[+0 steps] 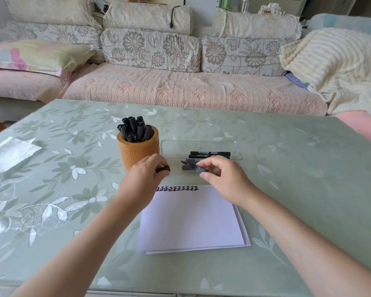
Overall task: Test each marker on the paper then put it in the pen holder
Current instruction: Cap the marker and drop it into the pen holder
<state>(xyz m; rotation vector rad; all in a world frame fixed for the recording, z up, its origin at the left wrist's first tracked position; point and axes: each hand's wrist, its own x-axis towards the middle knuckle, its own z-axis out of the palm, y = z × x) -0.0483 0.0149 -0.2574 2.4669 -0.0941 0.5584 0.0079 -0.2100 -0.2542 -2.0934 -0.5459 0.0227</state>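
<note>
Nearest you, a stack of white paper lies flat on the green floral table, framed by your two forearms. A row of black marks runs along the paper's far edge. Just beyond that edge, your right hand pinches an uncapped marker between thumb and curled fingers. The barrel is held off the sheet and tilted, with its tip pointing left and away from you. Your left hand, level with the right and apart from it, holds the dark cap in curled fingers. The cap pokes out toward the marker's tip, with a gap between them. Behind the hands, a clear tray holds loose markers lying lengthwise from left to right; your right hand hides part of them, so their number cannot be told. Just left of the tray, the orange-brown pen holder stands upright, packed with capped black stored markers set on end. Whether holder and tray touch cannot be told. Beyond the table runs a sofa with floral cushions, with a pastel pillow at its left and a cream blanket at its right.
</note>
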